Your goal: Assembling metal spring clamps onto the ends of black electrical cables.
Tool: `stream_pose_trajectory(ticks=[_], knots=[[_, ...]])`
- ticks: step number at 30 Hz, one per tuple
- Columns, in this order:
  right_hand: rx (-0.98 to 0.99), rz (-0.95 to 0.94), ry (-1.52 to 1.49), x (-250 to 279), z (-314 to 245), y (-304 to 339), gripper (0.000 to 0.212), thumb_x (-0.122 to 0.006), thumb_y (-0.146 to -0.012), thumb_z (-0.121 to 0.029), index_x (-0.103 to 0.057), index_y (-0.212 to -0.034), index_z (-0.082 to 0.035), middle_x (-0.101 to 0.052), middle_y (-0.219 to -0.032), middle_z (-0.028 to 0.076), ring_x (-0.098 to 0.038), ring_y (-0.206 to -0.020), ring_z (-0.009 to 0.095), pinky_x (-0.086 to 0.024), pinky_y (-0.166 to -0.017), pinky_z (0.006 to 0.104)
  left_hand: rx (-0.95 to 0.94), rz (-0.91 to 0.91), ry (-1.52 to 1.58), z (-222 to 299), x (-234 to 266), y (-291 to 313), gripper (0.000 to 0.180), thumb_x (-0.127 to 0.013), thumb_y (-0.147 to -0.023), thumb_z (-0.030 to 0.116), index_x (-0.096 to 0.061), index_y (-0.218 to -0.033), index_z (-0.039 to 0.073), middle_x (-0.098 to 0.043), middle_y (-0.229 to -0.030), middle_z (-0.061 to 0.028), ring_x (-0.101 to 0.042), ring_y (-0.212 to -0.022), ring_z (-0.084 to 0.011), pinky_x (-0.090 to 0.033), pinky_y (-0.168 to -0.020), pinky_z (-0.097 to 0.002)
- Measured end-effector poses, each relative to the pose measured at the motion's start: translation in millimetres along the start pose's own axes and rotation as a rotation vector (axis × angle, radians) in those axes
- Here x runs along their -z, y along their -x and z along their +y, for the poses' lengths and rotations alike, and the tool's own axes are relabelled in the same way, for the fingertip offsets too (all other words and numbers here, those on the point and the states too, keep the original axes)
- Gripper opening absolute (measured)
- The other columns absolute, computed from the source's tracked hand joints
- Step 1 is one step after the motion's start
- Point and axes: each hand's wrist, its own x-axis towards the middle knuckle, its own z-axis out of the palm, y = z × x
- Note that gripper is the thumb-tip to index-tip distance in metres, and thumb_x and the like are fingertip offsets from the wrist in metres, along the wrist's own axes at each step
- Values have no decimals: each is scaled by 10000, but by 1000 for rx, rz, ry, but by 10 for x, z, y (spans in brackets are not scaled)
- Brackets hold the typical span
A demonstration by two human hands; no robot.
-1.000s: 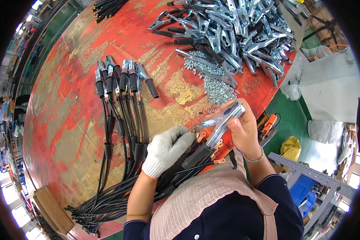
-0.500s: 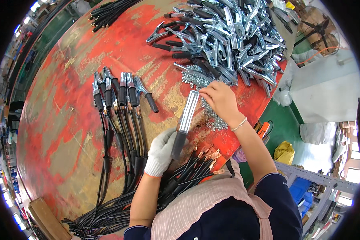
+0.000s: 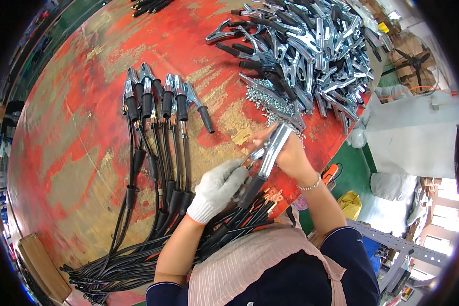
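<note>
My left hand, in a white knit glove, is closed on a metal spring clamp with black handle sleeves, held tilted above the table. A copper cable end shows between the gloved fingers and the clamp. Bare, my right hand lies behind the clamp's jaws, with its fingers bent around them; the fingertips are blurred and partly hidden. Left of the hands lie several clamps joined to black cables. Below them is a bundle of black cables, some ending in copper lugs.
A large heap of metal clamps covers the far right of the worn red table. Small nuts are scattered in front of the heap. More black cables lie at the far edge. A cardboard piece is at the near left.
The clamp has turned and moved right with my left hand. My right hand has moved down, from beside the jaw tip to behind the jaws. The whole view has shifted slightly.
</note>
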Motion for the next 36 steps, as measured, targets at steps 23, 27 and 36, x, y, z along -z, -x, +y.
stream_pose_trajectory(ticks=[23, 27, 36], knots=[[2, -130, -189, 17, 154, 360, 490, -621, -879, -109, -467, -1328, 12, -676, -1005, 138, -676, -890, 145, -566, -726, 318, -33, -153, -129, 169, -53, 147, 338, -570, -959, 239, -603, -1182, -13, -638, -751, -36, -584, -643, -83, -485, -575, -247], [-71, -77, -304, 42, 148, 426, 501, -598, -891, -82, -456, -1365, -1, -664, -1049, 91, -649, -928, 136, -547, -761, 308, -131, -36, -284, 144, -85, 149, 344, -576, -938, 223, -578, -1235, 50, -656, -763, -90, -632, -640, -172, -512, -598, -314], [351, 326, 903, 367, -47, 260, 253, -701, -839, -124, -672, -1088, -86, -625, -915, 27, -605, -847, 166, -475, -770, 289, -329, 330, -286, -2, -107, 87, 257, -551, -935, 158, -624, -1165, 69, -653, -736, -86, -661, -635, -174, -536, -611, -351]])
